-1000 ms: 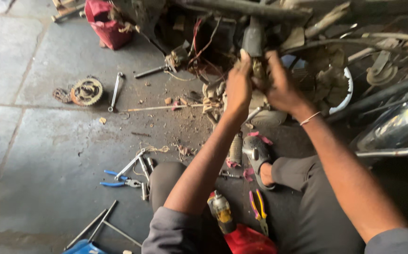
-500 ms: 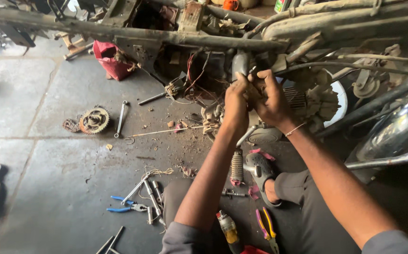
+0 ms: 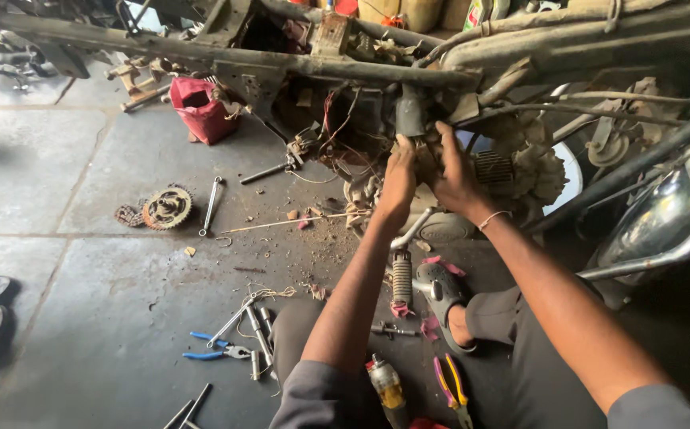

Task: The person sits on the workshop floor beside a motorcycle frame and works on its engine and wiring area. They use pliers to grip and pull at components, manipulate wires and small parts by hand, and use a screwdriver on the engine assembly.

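While the person sits on the grey stone floor (image 3: 83,318), both hands reach up into the middle of the frame, under the rusty metal frame of an old motorbike (image 3: 297,63). Left hand (image 3: 400,179) and right hand (image 3: 452,175) are close together, almost touching. They wrap around a dark, dirty part (image 3: 411,111) that hangs below the frame bar in the upper middle. Fingers on both hands look curled and pressed onto that part, but I cannot tell just how tight the hold is, since grime and shadow hide the tips.

Red and thin wires (image 3: 337,127) hang just to the left of the hands. If the hands pull hard, those wires could snag or snap, I think. Everything up there looks greasy, so a hand could slip and scrape on the sharp metal nearby.

Lower down, a black sandal (image 3: 440,298) sits by a ridged spring (image 3: 401,282). Blue-handled pliers (image 3: 214,349) lie at the lower left next to shiny metal spanners (image 3: 238,322). A rusty toothed gear wheel (image 3: 167,208) rests at the middle left, and a red plastic tub (image 3: 199,111) stands at the upper left. With so many tools by the legs, a foot could kick or step on one
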`<action>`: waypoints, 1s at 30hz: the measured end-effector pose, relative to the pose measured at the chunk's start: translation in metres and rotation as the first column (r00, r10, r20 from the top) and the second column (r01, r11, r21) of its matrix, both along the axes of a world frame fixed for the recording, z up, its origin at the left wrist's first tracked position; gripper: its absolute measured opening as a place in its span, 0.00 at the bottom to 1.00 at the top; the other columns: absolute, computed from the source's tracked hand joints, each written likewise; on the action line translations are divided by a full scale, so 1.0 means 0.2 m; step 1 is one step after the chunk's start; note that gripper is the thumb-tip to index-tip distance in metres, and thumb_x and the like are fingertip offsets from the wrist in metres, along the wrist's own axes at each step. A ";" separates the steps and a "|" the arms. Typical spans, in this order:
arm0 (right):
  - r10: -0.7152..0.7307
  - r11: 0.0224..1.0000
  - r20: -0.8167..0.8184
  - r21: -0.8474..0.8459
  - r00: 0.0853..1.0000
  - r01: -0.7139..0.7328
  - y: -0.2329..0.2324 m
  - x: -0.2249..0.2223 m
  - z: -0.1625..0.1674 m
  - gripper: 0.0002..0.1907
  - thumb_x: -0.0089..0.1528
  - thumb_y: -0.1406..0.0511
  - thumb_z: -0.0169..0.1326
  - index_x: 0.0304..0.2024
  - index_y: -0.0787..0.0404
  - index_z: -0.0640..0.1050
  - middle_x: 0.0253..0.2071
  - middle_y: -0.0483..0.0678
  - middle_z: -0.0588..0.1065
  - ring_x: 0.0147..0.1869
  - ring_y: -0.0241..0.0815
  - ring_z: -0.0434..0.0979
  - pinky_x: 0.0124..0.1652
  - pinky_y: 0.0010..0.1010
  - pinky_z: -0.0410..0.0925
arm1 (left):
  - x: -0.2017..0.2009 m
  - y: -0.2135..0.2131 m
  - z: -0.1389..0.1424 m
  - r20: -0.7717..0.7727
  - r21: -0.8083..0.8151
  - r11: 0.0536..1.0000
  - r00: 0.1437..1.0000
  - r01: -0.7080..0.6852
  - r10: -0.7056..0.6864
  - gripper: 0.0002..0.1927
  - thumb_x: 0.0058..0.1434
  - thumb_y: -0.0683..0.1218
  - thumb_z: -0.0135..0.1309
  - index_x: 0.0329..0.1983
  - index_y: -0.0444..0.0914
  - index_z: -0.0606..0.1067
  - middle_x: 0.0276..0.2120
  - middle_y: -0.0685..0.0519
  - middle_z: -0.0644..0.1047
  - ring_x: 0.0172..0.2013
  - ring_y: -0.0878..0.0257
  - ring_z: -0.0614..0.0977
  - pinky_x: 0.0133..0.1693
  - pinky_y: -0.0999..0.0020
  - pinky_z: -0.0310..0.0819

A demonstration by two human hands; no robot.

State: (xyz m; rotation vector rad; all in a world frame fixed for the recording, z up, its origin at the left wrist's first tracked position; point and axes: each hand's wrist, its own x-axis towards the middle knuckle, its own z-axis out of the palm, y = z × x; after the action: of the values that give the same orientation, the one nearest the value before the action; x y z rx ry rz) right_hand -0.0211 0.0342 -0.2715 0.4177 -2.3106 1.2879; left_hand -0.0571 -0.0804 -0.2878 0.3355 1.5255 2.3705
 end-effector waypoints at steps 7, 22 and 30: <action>-0.078 0.996 0.083 0.060 0.993 0.073 -0.01 0.03 0.13 0.18 0.61 0.64 0.64 0.46 0.69 0.74 0.35 0.50 0.77 0.39 0.37 0.74 0.38 0.32 0.69 | 0.12 0.08 0.01 0.246 0.407 0.896 0.966 -0.179 0.081 0.16 0.77 0.54 0.42 0.53 0.38 0.72 0.37 0.56 0.74 0.38 0.65 0.72 0.44 0.68 0.67; -0.219 0.963 -0.074 0.147 0.973 0.227 0.00 -0.01 0.11 0.16 0.59 0.60 0.63 0.35 0.69 0.79 0.47 0.64 0.74 0.47 0.54 0.77 0.43 0.42 0.69 | 0.17 0.02 0.02 0.355 0.078 0.954 0.902 -0.289 0.245 0.15 0.63 0.44 0.51 0.52 0.41 0.79 0.32 0.61 0.76 0.32 0.71 0.72 0.34 0.71 0.59; -0.256 0.904 -0.365 0.237 0.895 0.356 -0.02 -0.01 0.08 0.12 0.58 0.65 0.62 0.34 0.70 0.78 0.49 0.66 0.72 0.52 0.61 0.76 0.50 0.46 0.70 | 0.17 0.00 0.03 0.352 0.058 0.940 0.888 -0.337 0.297 0.15 0.63 0.45 0.52 0.53 0.40 0.77 0.37 0.61 0.80 0.34 0.71 0.75 0.35 0.71 0.62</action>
State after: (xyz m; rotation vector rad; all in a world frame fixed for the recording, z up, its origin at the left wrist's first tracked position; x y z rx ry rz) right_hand -0.0235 0.0302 -0.2549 0.3123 -2.1757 0.6600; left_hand -0.0224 -0.0801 -0.2818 -0.3144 1.3627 2.5979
